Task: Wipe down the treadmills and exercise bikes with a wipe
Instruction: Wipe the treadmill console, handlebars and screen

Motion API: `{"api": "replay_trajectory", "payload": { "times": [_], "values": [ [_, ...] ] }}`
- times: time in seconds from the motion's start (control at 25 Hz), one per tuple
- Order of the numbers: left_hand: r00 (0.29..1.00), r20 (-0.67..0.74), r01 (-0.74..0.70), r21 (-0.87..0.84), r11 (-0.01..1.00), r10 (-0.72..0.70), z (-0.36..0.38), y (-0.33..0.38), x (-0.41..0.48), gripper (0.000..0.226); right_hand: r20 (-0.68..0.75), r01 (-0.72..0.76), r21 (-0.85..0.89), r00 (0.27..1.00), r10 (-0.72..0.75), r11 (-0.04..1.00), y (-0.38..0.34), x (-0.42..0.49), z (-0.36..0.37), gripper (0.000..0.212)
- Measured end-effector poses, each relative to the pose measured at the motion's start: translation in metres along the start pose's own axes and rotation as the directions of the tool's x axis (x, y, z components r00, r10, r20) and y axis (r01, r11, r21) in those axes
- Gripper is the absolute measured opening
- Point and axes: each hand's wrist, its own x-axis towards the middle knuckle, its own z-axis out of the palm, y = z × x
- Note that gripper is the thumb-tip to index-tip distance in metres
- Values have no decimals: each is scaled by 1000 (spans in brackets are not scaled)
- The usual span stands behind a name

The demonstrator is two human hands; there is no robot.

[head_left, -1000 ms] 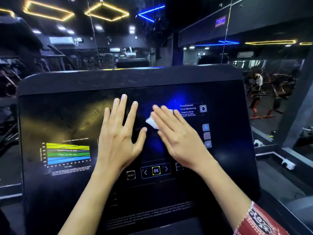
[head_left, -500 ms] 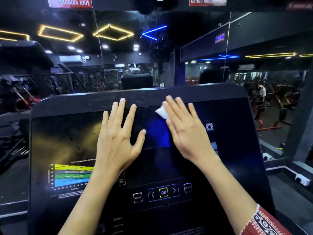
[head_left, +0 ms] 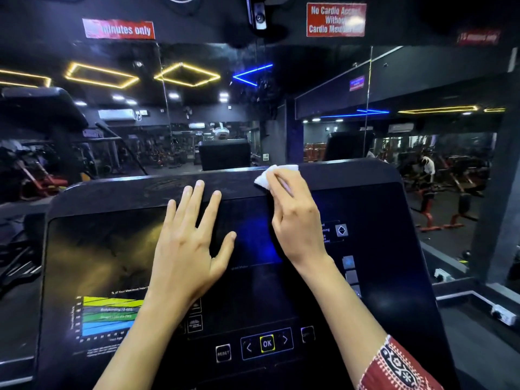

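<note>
A black treadmill console (head_left: 374,209) fills the lower view, with a coloured heart-rate chart at its lower left and an OK button (head_left: 267,343) low in the middle. My left hand (head_left: 188,246) rests flat on the screen, fingers spread and straight, the fingertips reaching the top bezel. My right hand (head_left: 295,218) is at the console's top edge, its fingers curled over a small white wipe (head_left: 262,180). The wipe lies against the rim; white corners stick out left of and above my fingers.
A mirror wall behind the console reflects gym machines, red exercise bikes (head_left: 439,218) at the right and ceiling lights. Red signs (head_left: 335,19) hang above. A white power socket (head_left: 503,315) sits on the ledge at lower right. Another treadmill console (head_left: 42,108) stands at left.
My right hand has slid the wipe up from the middle of the screen to the console's top edge, its fingers now curling over it. My left hand stays flat. The camera has tilted up.
</note>
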Motion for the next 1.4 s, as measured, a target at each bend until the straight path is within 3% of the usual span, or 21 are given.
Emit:
{"api": "replay_trajectory", "payload": {
  "times": [0.12, 0.2, 0.28, 0.32, 0.4, 0.48, 0.52, 0.56, 0.72, 0.8, 0.92, 1.04, 1.12, 1.24, 1.32, 1.4],
  "values": [
    [1000, -6, 9, -13, 1000, -9, 0, 2, 2, 64, 133, 70, -34, 989, -65, 997, 5, -7, -6, 37],
    [1000, -12, 15, -32, 999, -15, 2, 5, 4, 65, 102, -110, -123, 987, 123, 986, 23, -10, -15, 48],
    [1000, -18, 13, -38, 999, -14, 3, 8, 5, 65, 27, -360, -222, 927, 375, 906, 39, -6, -27, 63],
    [1000, -21, 10, -38, 999, -11, 4, 9, 6, 65, 28, -391, -274, 910, 414, 879, 38, -4, -28, 69],
    [1000, -22, 6, -38, 999, -7, 6, 9, 7, 66, 144, -219, -295, 952, 270, 930, 20, 0, -18, 66],
    [1000, -22, 7, -38, 999, -8, 7, 9, 7, 66, 302, -9, -168, 952, 60, 986, -5, -9, -4, 59],
    [1000, -20, 5, -39, 999, -6, 6, 8, 7, 66, 319, 28, -135, 948, 17, 990, -7, -15, -2, 57],
    [1000, -19, 3, -39, 999, -4, 5, 7, 6, 66, 299, 12, -142, 954, 32, 990, -3, -18, -5, 56],
    [1000, -11, 11, -17, 1000, -12, -2, -6, 0, 65, 74, -311, -276, 937, 342, 910, 22, -12, -14, 60],
    [1000, -12, 17, -21, 1000, -18, -5, -14, -3, 65, 111, -342, -230, 921, 374, 911, 5, 1, 2, 62],
    [999, -7, 44, -11, 999, -44, -14, -32, -12, 66, 268, -46, -136, 960, 81, 990, -56, -8, 35, 56],
    [998, -1, 62, 6, 998, -62, -25, -56, -26, 67, 352, 176, -93, 926, -133, 980, -78, -32, 40, 49],
    [997, 5, 78, 30, 997, -78, -33, -71, -34, 66, 274, 71, -170, 961, -22, 983, -64, -32, 35, 52],
    [994, 17, 103, 56, 993, -104, -42, -93, -44, 66, 181, -155, -317, 959, 220, 936, -63, -11, 45, 58],
    [993, 13, 118, 59, 991, -119, -48, -108, -49, 67, 185, -87, -327, 971, 154, 941, -94, -5, 69, 59],
    [994, 4, 113, 60, 992, -114, -52, -121, -54, 67, 280, 137, -251, 958, -64, 958, -127, -15, 86, 55]
  ]
}}
